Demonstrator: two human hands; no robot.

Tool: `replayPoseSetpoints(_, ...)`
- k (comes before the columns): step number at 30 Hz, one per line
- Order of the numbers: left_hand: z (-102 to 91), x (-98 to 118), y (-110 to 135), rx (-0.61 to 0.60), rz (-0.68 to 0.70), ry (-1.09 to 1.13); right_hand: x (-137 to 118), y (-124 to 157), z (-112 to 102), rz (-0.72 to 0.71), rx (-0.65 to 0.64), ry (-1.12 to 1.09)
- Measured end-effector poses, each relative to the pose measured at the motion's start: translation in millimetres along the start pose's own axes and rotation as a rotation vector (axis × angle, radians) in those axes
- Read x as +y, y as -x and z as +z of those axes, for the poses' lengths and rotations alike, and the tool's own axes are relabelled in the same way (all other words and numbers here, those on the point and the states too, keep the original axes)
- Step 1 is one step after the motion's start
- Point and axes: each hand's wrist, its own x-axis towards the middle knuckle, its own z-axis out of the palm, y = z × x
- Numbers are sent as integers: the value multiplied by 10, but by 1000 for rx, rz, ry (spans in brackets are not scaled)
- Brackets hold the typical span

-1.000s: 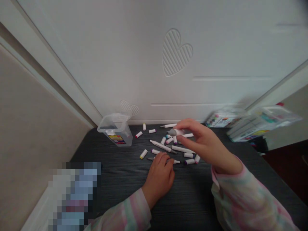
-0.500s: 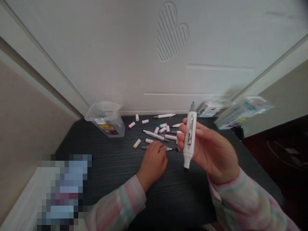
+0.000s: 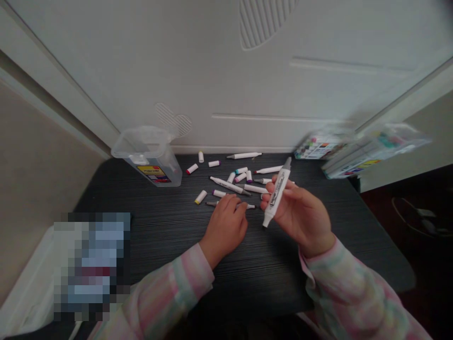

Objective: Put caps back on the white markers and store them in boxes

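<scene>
My right hand (image 3: 300, 215) holds a white marker (image 3: 276, 192) tilted up above the dark table (image 3: 170, 236), its grey tip pointing up and to the right, no cap on that end. My left hand (image 3: 226, 226) rests knuckles-up on the table with its fingers curled over a thin marker (image 3: 247, 206) at the near edge of the pile. Several white markers (image 3: 230, 185) and loose coloured caps, one of them yellow (image 3: 200, 197), lie scattered just beyond both hands.
A clear plastic tub (image 3: 148, 156) with a yellow label lies tipped at the back left. Clear marker cases (image 3: 357, 148) stand at the back right against the white panel (image 3: 226, 71). A blurred-out object (image 3: 92, 264) sits at the near left.
My right hand lifted a marker from the pile, held it upright, then tilted it and lowered it toward the table. My left hand stayed on the table by the pile.
</scene>
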Motion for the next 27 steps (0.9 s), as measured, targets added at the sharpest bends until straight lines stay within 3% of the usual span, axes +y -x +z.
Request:
replayPoseSetpoints(6, 14, -17, -3, 18, 6, -22, 169, -153, -292, -338, 151, 487)
replayPoseSetpoints(9, 20, -22, -6, 21, 7, -24, 203, -185, -371, -446, 205, 628)
replayPoseSetpoints(15, 17, -16, -5, 27, 3, -5, -10, -289, -492, -638, 302, 1104)
replayPoseSetpoints(21, 13, -14, -2, 42, 1, 15, -294, -767, -603, -597, 229, 1666)
replayPoseSetpoints(27, 34, -14, 5, 53, -6, 24, -322, -1123, -575, -423, 2, 2065)
